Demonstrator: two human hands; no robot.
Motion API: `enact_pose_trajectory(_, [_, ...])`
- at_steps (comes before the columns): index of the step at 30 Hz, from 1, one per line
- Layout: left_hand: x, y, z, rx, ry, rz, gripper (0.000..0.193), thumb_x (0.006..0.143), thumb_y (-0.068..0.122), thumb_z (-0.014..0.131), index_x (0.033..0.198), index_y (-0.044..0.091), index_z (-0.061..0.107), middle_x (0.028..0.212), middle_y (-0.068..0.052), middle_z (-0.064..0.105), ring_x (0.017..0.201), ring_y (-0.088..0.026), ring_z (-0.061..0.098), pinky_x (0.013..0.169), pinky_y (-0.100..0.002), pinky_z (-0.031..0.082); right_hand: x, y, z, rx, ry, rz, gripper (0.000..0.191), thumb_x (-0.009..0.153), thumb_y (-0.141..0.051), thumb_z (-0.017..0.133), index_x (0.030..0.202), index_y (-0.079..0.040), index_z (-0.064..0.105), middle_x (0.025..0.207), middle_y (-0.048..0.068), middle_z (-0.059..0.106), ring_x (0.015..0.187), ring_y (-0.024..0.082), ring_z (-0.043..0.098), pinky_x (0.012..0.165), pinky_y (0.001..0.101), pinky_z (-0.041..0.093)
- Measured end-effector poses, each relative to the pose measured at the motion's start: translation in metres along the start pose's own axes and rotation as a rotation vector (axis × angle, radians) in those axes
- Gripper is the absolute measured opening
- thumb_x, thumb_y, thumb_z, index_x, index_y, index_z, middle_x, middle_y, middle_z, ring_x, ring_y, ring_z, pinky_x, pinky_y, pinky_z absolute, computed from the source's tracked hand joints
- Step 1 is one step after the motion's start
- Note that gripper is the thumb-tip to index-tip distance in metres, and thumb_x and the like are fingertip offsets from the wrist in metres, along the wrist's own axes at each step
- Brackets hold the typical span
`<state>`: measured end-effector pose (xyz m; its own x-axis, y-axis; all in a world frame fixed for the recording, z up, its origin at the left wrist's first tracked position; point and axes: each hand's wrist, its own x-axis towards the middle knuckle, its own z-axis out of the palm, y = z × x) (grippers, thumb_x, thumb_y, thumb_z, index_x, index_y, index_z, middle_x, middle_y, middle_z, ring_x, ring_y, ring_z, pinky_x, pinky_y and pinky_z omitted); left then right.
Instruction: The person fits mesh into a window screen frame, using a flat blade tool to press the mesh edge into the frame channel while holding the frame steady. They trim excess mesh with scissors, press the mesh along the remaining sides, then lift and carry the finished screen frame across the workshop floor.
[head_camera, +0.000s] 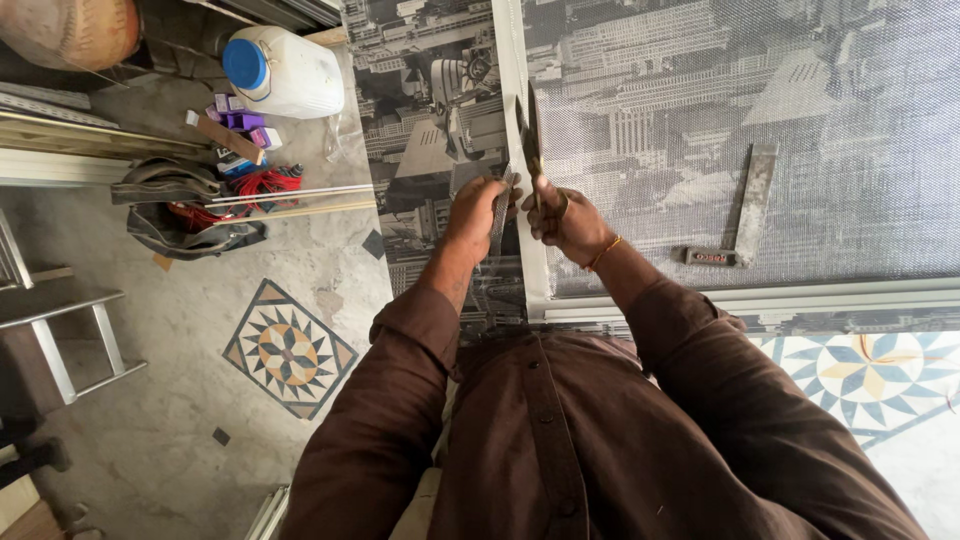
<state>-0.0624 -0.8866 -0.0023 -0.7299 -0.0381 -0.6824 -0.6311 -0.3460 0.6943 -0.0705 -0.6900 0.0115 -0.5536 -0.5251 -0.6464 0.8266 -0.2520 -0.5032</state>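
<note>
Near the front edge of the big sheet with a grey city picture (700, 110), both hands meet at a pale strip (512, 120) that runs up the sheet. Over this sheet lies a fine mesh (820, 200). The left hand (478, 213) is closed on a thin dark strip of mesh (497, 215) that hangs down from its fingers. The right hand (562, 222) is closed around the handles of a pair of scissors (528, 140). The scissor blades point away from the person and lie right along the pale strip. An orange band (603, 252) sits on the right wrist. Both arms wear brown sleeves (400, 400). A metal square ruler (745, 215) rests on the mesh, well off to the right of the hands. Past the left edge of the sheet, on the stone floor (150, 400), stand a white jug with a blue cap (285, 70), a dark bag (190, 215) and some red wires (265, 183).
</note>
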Motion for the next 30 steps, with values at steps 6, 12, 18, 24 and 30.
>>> enact_pose_trajectory(6, [-0.001,0.000,-0.004,-0.039,-0.025,0.048,0.024,0.099,0.016,0.058,0.111,-0.001,0.069,0.107,-0.011,0.073,0.097,-0.020,0.071,0.085,-0.038,0.060,0.013,-0.013,0.000,0.025,-0.033,-0.018,0.054,0.097,-0.061,0.059,0.093,-0.008,0.065,0.071,0.000,0.058,0.062,0.013,0.057,0.052,0.0251,0.042])
enact_pose_trajectory(12, [-0.002,0.001,-0.010,-0.022,0.000,0.038,0.023,0.097,0.017,0.058,0.110,0.001,0.067,0.108,-0.009,0.073,0.100,-0.020,0.073,0.083,-0.040,0.060,0.016,-0.010,-0.002,-0.081,0.026,-0.083,0.053,0.092,-0.055,0.071,0.093,-0.001,0.065,0.071,0.003,0.058,0.061,0.014,0.057,0.048,0.0253,0.041])
enact_pose_trajectory(18, [0.003,-0.001,-0.019,-0.081,0.043,0.031,0.020,0.095,0.017,0.059,0.109,0.004,0.066,0.110,-0.009,0.073,0.099,-0.021,0.071,0.082,-0.040,0.059,0.025,-0.024,-0.005,-0.071,0.005,-0.047,0.063,0.090,-0.064,0.066,0.099,-0.002,0.064,0.073,0.002,0.058,0.064,0.013,0.057,0.049,0.0243,0.043])
enact_pose_trajectory(24, [-0.001,0.009,-0.023,-0.010,0.058,0.053,0.024,0.095,0.018,0.058,0.110,0.001,0.067,0.107,-0.011,0.074,0.098,-0.020,0.071,0.084,-0.039,0.059,0.044,-0.054,-0.003,-0.074,0.011,-0.021,0.067,0.089,-0.072,0.060,0.097,-0.006,0.064,0.076,0.001,0.060,0.066,0.013,0.059,0.055,0.0263,0.048])
enact_pose_trajectory(30, [-0.012,0.021,-0.021,-0.021,0.072,0.039,0.028,0.096,0.020,0.056,0.113,0.000,0.067,0.106,-0.011,0.074,0.096,-0.021,0.071,0.084,-0.038,0.058,0.054,-0.060,-0.003,-0.091,-0.012,-0.053,0.067,0.087,-0.073,0.062,0.095,-0.006,0.064,0.075,0.002,0.061,0.066,0.014,0.061,0.056,0.0263,0.050])
